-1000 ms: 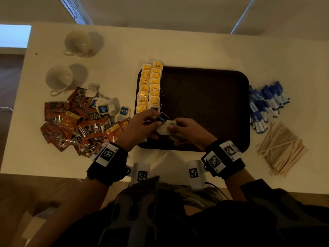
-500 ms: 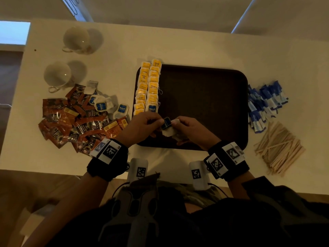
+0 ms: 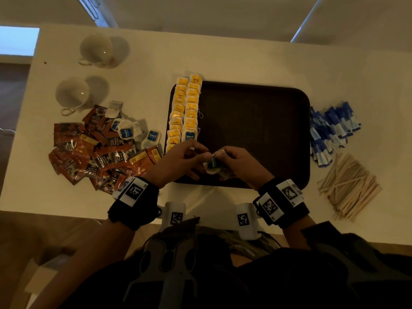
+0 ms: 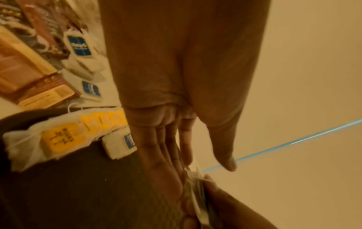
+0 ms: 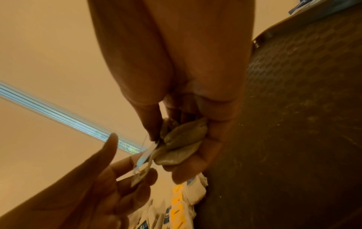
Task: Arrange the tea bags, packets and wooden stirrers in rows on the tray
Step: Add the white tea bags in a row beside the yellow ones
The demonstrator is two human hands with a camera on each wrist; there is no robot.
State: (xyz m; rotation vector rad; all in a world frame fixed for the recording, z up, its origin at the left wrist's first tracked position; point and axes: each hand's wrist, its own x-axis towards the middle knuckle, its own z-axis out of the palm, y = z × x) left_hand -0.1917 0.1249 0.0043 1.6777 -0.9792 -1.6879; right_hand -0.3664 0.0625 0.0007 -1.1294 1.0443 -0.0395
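Head view showed both hands meeting over the near left part of the dark tray (image 3: 256, 130), which lay on the white bench (image 3: 223, 54). The right hand (image 3: 239, 162) gripped a tea bag with a blue tag (image 3: 213, 163), its fingers curled round the pouch; the right wrist view showed the grey pouch (image 5: 182, 139) cupped against the palm with the tag end sticking out toward the other hand. The left hand (image 3: 182, 158) reached in from the left, its fingertips at the bag's upper edge, and seemed to pinch the thin string there, though the dim light made that hard to confirm. In the left wrist view the left fingers (image 4: 162, 147) lay long and close together, their tips against the white paper of the bag.

Two rows of yellow-tagged tea bags (image 3: 185, 108) ran along the tray's left side from far edge toward the hands, and the right-hand row ended in one blue-tagged bag (image 3: 190, 136). On the bench left of the tray lay a loose heap of red-brown packets (image 3: 89, 157) with a few more blue-tagged bags (image 3: 127, 131) among them. Two white cups (image 3: 73, 94) stood beyond that heap. Right of the tray sat a pile of blue and white sachets (image 3: 330, 130), and nearer the person a pile of wooden stirrers (image 3: 347, 186).
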